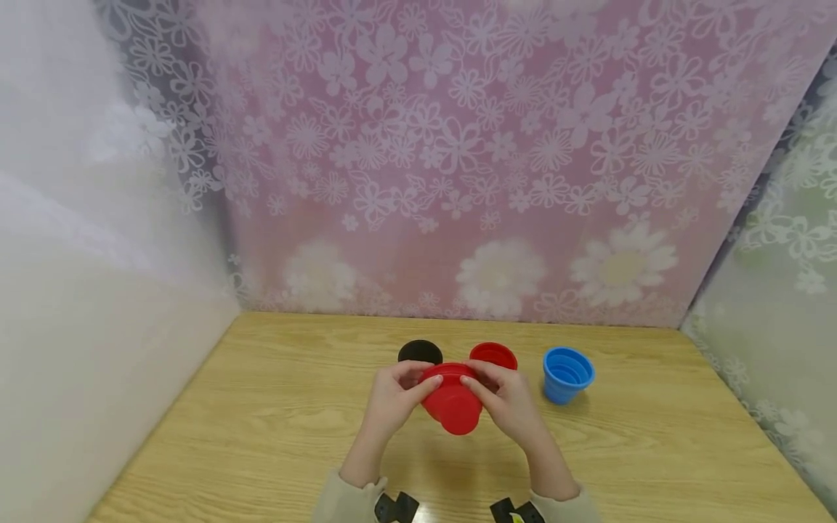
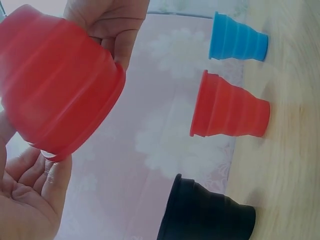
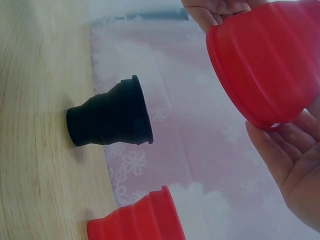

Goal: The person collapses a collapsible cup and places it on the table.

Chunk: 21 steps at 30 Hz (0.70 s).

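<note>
A red collapsible cup is held up over the table by both hands, its base turned toward the head camera and its rim facing away. My left hand grips the left side near the rim, thumb on the outer wall. On the opposite side my right hand grips it the same way. Ridged folds run round the wall of this cup in the left wrist view. From the right wrist, the right hand's fingers show at the rim. The inside of the held cup is hidden.
Behind the hands a black collapsible cup, a second red cup and a blue cup stand upright in a row on the wooden table. A flowered pink curtain closes off the back, with pale sheets at both sides.
</note>
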### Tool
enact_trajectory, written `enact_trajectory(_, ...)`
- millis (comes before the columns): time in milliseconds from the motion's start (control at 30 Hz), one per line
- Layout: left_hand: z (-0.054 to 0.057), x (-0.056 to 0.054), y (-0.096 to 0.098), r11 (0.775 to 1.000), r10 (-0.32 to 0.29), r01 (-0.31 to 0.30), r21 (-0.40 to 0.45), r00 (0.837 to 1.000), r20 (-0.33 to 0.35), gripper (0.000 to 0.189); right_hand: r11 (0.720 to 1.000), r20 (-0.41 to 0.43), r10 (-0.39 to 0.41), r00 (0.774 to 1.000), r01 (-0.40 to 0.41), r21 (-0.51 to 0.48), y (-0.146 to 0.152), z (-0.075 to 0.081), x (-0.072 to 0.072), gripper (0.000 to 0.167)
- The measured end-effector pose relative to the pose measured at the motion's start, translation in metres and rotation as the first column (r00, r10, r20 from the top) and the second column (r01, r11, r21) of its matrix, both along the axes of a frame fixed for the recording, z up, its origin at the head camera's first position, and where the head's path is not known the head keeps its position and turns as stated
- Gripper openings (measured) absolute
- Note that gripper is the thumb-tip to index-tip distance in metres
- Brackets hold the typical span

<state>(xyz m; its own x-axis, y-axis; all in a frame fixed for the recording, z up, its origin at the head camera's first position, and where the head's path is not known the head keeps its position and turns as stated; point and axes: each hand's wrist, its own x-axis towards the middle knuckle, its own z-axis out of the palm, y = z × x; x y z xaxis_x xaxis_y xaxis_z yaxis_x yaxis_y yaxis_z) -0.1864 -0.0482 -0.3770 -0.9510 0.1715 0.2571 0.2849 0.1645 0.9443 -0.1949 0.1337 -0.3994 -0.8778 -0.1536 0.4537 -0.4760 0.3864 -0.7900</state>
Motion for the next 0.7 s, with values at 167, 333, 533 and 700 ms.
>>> enact_trajectory(167,-0.004,-0.002,0.0,0.999,-0.017,0.018,0.043,1.0,-0.017,0.024,1.0,0.002,-0.018,1.0,0.018,-0.005,0.001,0.0,0.0,0.027)
enact_trajectory(333,-0.021,-0.013,-0.005,0.984,-0.077,0.077,0.163,0.997,-0.006,0.028,0.997,0.0,-0.075,0.997,0.075,-0.003,0.001,-0.001,-0.001,0.025)
enact_trajectory(533,-0.028,-0.02,-0.01,0.948,-0.177,0.172,0.267,0.984,-0.007,0.03,0.997,-0.023,-0.082,0.996,0.082,-0.006,0.001,0.0,-0.002,0.026)
enact_trajectory(700,-0.036,-0.026,-0.013,0.887,-0.286,0.285,0.363,0.957,-0.053,0.035,0.994,-0.036,-0.107,0.994,0.107,-0.004,0.0,-0.001,-0.003,0.026)
